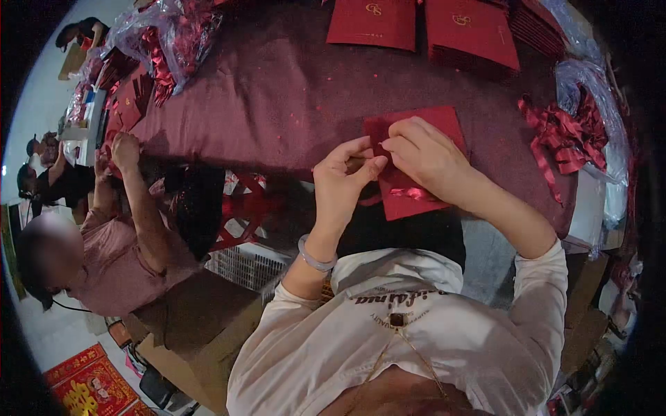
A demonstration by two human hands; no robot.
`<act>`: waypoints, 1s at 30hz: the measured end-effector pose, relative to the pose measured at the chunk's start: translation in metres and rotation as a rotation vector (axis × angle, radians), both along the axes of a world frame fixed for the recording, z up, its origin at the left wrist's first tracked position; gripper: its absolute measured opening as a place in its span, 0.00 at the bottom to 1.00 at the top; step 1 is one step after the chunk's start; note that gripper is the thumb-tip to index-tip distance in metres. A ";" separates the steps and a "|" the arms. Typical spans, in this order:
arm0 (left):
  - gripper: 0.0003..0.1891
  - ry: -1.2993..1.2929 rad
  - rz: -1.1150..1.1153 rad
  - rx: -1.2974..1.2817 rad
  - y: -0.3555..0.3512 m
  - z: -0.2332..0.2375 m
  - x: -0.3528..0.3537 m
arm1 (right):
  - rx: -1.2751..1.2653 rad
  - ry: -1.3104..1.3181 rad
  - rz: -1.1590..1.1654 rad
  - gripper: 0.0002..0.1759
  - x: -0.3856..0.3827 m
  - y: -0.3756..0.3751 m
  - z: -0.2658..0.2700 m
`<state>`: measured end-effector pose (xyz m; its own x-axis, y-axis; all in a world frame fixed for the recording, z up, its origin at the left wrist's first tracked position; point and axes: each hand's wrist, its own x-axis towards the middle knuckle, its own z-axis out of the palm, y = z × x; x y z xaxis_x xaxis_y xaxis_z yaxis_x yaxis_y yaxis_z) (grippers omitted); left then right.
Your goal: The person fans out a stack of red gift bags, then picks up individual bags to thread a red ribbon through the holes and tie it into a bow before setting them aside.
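- Red card [423,128] lies flat on the dark table cloth [277,97], under both hands and at the near table edge, close to our body.
- We judge it light, thin and moderately stiff. It will crease if bent, and its smooth face may slide on the cloth.
- Left hand [343,180] is closed in a thumb-and-forefinger pinch at the card's left edge.
- Right hand [427,156] curls over the card, with its fingertips pinching at the same spot. We cannot tell what small piece sits between the fingertips.
- Ribbon [411,194], just below the right hand, looks soft and limp, so we would grip it by a loose end.
- We would hold the card by its edges, not its face.
- Open room: bare cloth beyond the left hand and to its left.
- Card stacks [472,35] stand well beyond the hands.
- Bagged bows [572,135] lie to the right of the right hand.
- A co-worker's hand [125,149] works well apart on the left.
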<state>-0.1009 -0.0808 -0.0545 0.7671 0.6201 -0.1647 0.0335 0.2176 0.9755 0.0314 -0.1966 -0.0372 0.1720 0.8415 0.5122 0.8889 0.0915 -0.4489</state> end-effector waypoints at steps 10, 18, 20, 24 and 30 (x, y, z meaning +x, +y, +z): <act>0.18 -0.026 -0.015 0.107 -0.004 -0.011 -0.001 | -0.434 0.243 -0.077 0.07 0.005 0.020 0.022; 0.17 -0.072 0.018 -0.026 -0.004 0.000 0.000 | -0.416 0.515 -0.073 0.10 0.020 0.018 0.025; 0.16 -0.095 -0.004 -0.044 -0.003 -0.005 -0.001 | -0.310 0.399 -0.067 0.10 0.017 0.016 0.011; 0.13 -0.096 -0.032 -0.129 0.003 0.004 -0.003 | -0.216 0.604 -0.046 0.10 0.020 0.016 -0.011; 0.16 0.005 -0.040 0.562 0.003 -0.005 0.001 | -0.105 0.673 0.023 0.11 0.023 0.004 -0.013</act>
<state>-0.0997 -0.0780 -0.0591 0.7920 0.5838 0.1787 0.0363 -0.3372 0.9407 0.0543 -0.1924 -0.0498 0.4059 0.8881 0.2157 0.4117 0.0330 -0.9107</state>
